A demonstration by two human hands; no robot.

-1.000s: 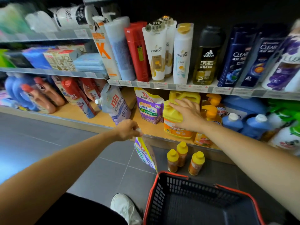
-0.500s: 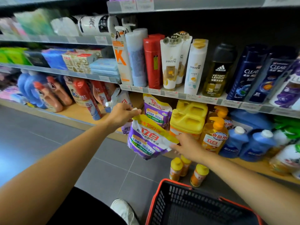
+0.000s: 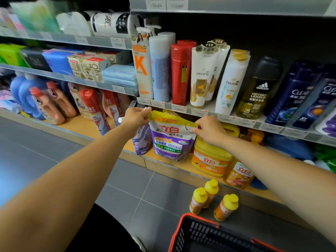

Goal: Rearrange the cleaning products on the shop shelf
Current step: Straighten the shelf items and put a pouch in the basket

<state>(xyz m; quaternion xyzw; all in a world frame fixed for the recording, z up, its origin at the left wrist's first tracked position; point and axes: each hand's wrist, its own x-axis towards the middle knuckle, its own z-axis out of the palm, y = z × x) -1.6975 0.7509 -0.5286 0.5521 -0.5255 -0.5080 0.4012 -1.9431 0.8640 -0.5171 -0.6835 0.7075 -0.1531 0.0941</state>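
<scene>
A purple and yellow detergent pouch [image 3: 170,140] stands upright on the wooden bottom shelf [image 3: 72,125]. My left hand [image 3: 135,116] pinches its top left corner and my right hand [image 3: 209,130] pinches its top right corner. A second purple pouch [image 3: 141,140] stands just behind it on the left. A yellow detergent jug [image 3: 211,160] sits to its right, under my right wrist, with an orange pump bottle [image 3: 239,174] beside that.
Three small yellow-capped bottles [image 3: 211,192] stand on the grey floor below the shelf. A red and black shopping basket [image 3: 216,235] sits at the bottom edge. Shampoo bottles [image 3: 201,77] fill the shelf above. Red-capped bottles [image 3: 91,106] and blue jugs [image 3: 23,95] stand to the left.
I lifted the pouch from beside the basket up to the bottom shelf. My right hand left the yellow jug and took the pouch's right corner. The pouch now stands upright.
</scene>
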